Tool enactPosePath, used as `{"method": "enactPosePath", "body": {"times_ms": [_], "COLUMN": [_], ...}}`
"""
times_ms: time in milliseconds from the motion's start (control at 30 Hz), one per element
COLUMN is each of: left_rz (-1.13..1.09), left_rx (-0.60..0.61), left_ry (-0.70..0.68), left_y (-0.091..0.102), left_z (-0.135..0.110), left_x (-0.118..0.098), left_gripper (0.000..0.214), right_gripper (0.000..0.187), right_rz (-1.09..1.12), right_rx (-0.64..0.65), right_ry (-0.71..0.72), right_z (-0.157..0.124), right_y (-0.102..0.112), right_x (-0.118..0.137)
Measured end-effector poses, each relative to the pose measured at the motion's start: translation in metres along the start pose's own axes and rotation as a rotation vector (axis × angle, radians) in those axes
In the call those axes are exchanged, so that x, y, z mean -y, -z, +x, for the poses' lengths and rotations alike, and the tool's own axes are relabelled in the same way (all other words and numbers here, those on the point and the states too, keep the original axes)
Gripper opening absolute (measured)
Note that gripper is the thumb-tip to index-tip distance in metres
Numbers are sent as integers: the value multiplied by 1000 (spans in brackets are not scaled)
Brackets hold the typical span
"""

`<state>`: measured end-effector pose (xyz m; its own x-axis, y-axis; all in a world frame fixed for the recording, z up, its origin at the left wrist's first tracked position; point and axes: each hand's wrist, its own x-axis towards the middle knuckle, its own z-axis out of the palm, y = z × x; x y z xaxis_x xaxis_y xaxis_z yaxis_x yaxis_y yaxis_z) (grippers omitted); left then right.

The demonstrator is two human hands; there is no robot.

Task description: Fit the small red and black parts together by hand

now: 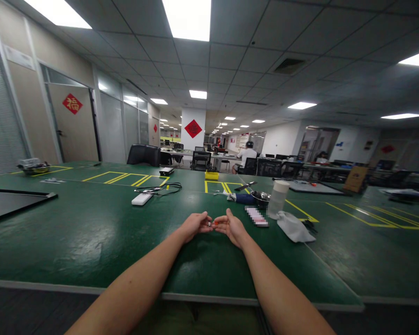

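Note:
My left hand (194,226) and my right hand (232,229) are held close together just above the green table, fingertips nearly meeting. At the fingertips of my left hand is a small shiny silvery piece (210,224), too small to name. A small orange piece (215,224) shows at the fingertips of my right hand, whose thumb points up. Whether the two pieces touch or belong together I cannot tell.
On the green table (125,251), a white power bank (142,198) with a black cable lies to the left. To the right are a blurred-out phone (256,216), a metal bowl (261,199), a translucent bottle (278,200) and a white pouch (294,227). A person (247,153) sits farther back.

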<state>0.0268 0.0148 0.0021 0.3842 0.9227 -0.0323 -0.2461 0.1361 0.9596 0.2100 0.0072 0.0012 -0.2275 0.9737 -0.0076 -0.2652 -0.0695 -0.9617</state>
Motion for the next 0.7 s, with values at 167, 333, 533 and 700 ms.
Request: {"method": "enactPosePath", "body": {"times_ms": [167, 333, 533, 700], "left_rz": [13, 32, 80, 96], "left_rx": [17, 22, 17, 1], "left_ry": [-20, -22, -22, -10], "left_y": [1, 1, 1, 1], "left_z": [0, 0, 0, 1], "left_x": [0, 0, 0, -1], "left_gripper": [33, 34, 37, 38], "right_gripper": [65, 67, 66, 65], "right_rz": [-9, -7, -9, -18], "right_rx": [2, 9, 4, 0], "right_ry": [5, 0, -6, -5], "right_z": [-1, -1, -3, -6], "right_y": [-1, -1, -3, -6], "right_x": [1, 2, 4, 6]}}
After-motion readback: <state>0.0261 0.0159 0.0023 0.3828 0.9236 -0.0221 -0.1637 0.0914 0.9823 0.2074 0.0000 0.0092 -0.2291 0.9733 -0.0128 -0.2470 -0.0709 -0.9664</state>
